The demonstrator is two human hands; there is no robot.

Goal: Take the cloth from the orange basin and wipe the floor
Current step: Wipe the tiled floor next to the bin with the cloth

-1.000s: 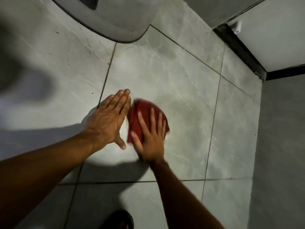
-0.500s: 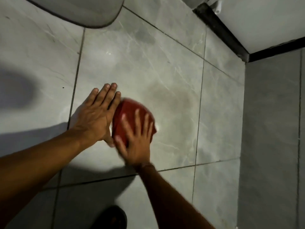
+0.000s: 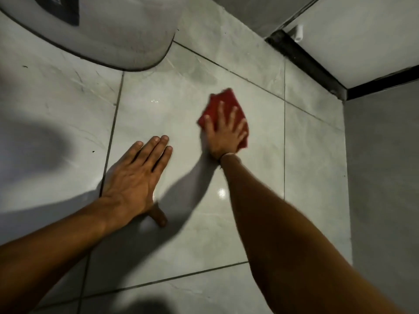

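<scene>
A red cloth (image 3: 223,103) lies flat on the grey tiled floor (image 3: 172,109), right of centre. My right hand (image 3: 224,134) presses down on it with fingers spread, covering its near half. My left hand (image 3: 136,177) rests flat on the floor to the left of the cloth, palm down, fingers together, holding nothing. A gap of bare tile separates the two hands. The orange basin is out of view.
A large white rounded object (image 3: 108,30) stands on the floor at the upper left. A grey wall (image 3: 383,177) rises on the right. A black threshold strip (image 3: 306,62) and a pale surface (image 3: 362,35) run along the upper right corner.
My right hand has slid the cloth away from my left hand, forward and to the right. The left hand has stayed planted on the floor.
</scene>
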